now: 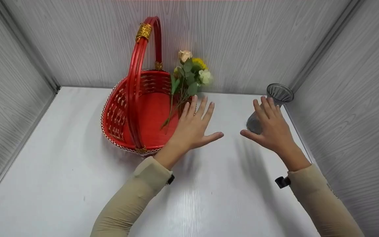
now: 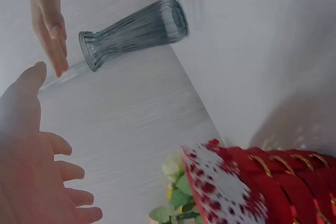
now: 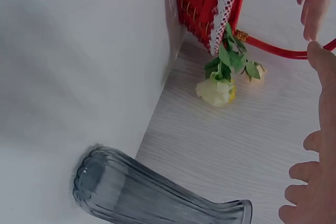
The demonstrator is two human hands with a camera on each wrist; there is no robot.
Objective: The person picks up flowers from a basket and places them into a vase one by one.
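Both hands hover over the white table with fingers straight and spread, palms down, holding nothing. My left hand [image 1: 192,129] is nearest the right rim of a red woven basket [image 1: 153,112], overlapping it in the head view. A small bunch of flowers [image 1: 189,74], cream, white and yellow with green leaves, leans over the basket's far right rim, its stems reaching inside. My right hand [image 1: 273,126] is before a grey ribbed glass vase [image 1: 280,93], which stands upright and is partly hidden behind the fingers. In the left wrist view the vase [image 2: 139,29] stands apart from the left hand [image 2: 42,166].
The basket's tall red handle [image 1: 133,85] arches above it, with gold wrapping. Pale wood-grain panels enclose the table [image 1: 61,164] at the back [image 1: 242,42], left and right. The vase stands close to the right panel [image 1: 350,108]. A black strap piece [image 1: 282,182] sits at the right wrist.
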